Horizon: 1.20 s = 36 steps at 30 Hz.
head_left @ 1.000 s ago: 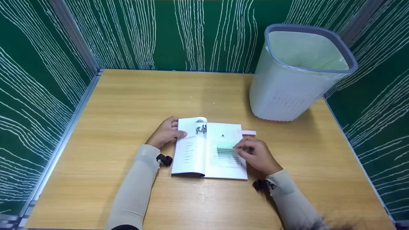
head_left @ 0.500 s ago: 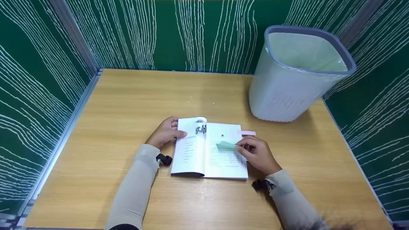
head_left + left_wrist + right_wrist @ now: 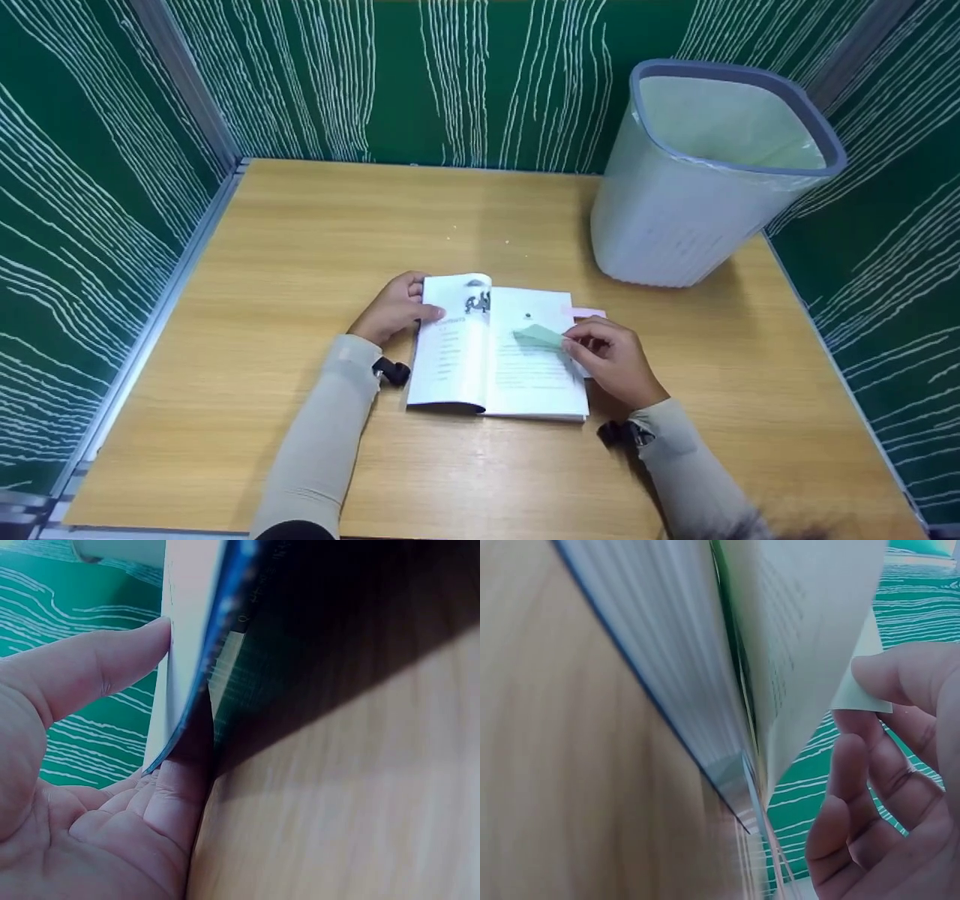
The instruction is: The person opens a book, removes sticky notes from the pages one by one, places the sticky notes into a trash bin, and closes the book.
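Note:
An open book [image 3: 532, 386] lies on the table in the head view, its left side raised a little. My left hand [image 3: 394, 309] grips that left edge, thumb on the page; in the left wrist view the fingers [image 3: 176, 795] go beneath the dark cover. Over the right page my right hand [image 3: 611, 361] pinches the right end of a green sticky note [image 3: 540, 337], whose left end is tilted. The right wrist view has the note's corner [image 3: 862, 696] between thumb and index finger, beside a lifted page [image 3: 817, 637]. Whether the note still touches the page, I cannot tell.
From the book's right edge sticks out a pink tab [image 3: 589, 313]. A lined waste bin [image 3: 667, 217] stands at the back right of the wooden table [image 3: 352, 217]. Tiny white scraps lie behind the book. Green walls with white lines enclose the table.
The green sticky note, blurred a second ago, now shows a tilted, pointed left end. My right hand still pinches it over the page. My left hand keeps its grip; the head view shifted slightly.

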{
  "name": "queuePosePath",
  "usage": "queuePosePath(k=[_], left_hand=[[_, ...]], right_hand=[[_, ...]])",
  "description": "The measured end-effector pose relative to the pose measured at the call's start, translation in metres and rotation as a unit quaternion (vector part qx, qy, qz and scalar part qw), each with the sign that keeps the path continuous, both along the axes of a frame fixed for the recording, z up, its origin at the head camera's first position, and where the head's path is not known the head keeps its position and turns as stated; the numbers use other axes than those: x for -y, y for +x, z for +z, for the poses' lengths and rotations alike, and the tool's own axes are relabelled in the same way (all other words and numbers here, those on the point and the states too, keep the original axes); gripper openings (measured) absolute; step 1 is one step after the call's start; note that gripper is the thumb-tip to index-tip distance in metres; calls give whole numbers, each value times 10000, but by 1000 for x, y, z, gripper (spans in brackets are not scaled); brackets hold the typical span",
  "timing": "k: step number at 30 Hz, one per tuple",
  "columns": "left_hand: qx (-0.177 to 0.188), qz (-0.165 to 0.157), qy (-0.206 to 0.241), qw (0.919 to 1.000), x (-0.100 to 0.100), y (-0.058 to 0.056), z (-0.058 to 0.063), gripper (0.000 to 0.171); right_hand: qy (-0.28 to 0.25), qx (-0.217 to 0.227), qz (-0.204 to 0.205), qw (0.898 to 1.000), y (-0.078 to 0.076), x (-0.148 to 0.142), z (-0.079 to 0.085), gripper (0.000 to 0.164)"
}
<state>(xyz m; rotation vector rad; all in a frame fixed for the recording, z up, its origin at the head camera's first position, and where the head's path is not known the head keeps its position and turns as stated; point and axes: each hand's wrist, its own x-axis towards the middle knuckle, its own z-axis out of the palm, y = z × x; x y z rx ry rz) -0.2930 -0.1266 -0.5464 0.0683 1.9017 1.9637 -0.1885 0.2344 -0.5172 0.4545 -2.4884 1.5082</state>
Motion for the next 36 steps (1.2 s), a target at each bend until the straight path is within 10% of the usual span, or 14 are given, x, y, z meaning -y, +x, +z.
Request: queuePosePath(k=[17,36], left_hand=[[-10,59,-283,9996,2,-3,5,64],[-42,24,-553,9985,-1,-3,3,69]], right_hand=[[-37,107,-288,9995,-9,-6,0,6],[543,-838,-161,9949,-12,-22,4,5]])
